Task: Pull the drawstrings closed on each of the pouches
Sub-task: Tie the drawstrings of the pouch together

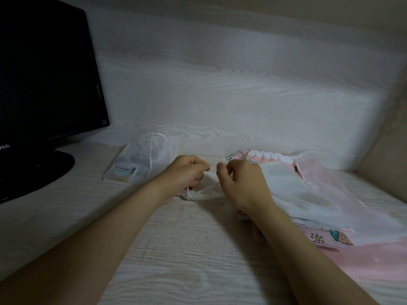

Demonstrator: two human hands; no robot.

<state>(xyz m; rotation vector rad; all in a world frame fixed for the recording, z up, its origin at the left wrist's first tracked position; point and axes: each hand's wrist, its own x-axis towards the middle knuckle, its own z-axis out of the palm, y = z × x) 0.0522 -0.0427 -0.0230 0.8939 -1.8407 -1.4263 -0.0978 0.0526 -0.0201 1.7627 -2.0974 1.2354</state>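
Left hand (187, 172), right hand (240, 183) apparently pinch drawstrings (188, 190) of crosswise-lying pouch (206, 194).

Home desk nook: black LG monitor (44, 73) on a round stand at the left edge of a pale wood-grain desk (176, 249), matching back panel (220, 95), pink cartoon-print pouches (330, 237) at the right edge.

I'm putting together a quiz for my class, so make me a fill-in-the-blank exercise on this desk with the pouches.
The black monitor stands at the ____ of the desk.
The left hand and right hand pinch the drawstrings of a small pouch whose colour is ____.
The pile of pouches lies beside the ____ hand.
Missing words: left; white; right.
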